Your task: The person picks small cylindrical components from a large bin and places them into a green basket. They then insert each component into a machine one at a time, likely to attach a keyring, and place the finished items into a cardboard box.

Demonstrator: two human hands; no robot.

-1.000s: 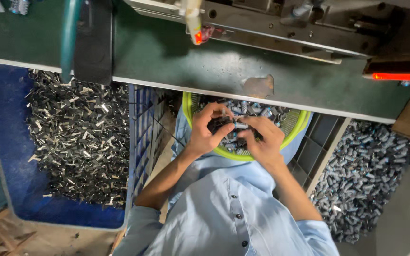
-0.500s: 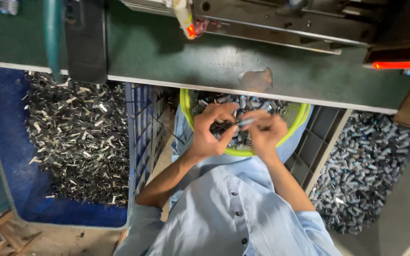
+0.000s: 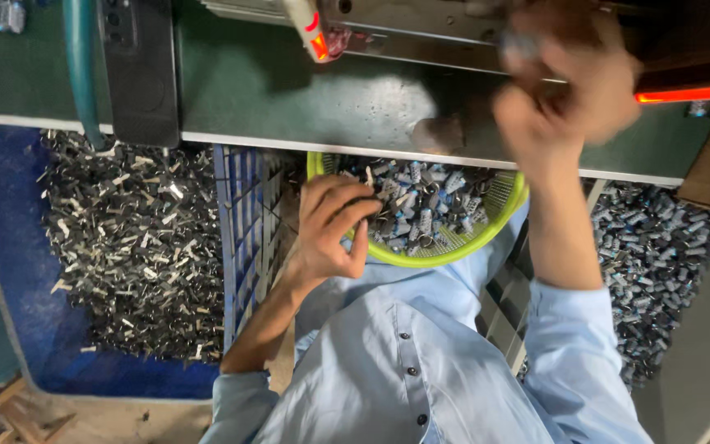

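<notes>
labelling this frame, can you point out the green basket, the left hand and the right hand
green basket (image 3: 454,256): head view, front rim.
left hand (image 3: 330,226): head view, back of hand.
right hand (image 3: 564,86): head view, blurred middle.

Clad in a light blue button-up shirt (image 3: 421,362), with a row of small dark buttons running down the front placket. Long sleeves, the left one (image 3: 236,407) pushed up past the elbow, the right one (image 3: 573,349) ending in a cuff partway along the forearm. Bare hands, no gloves or rings visible.
</notes>
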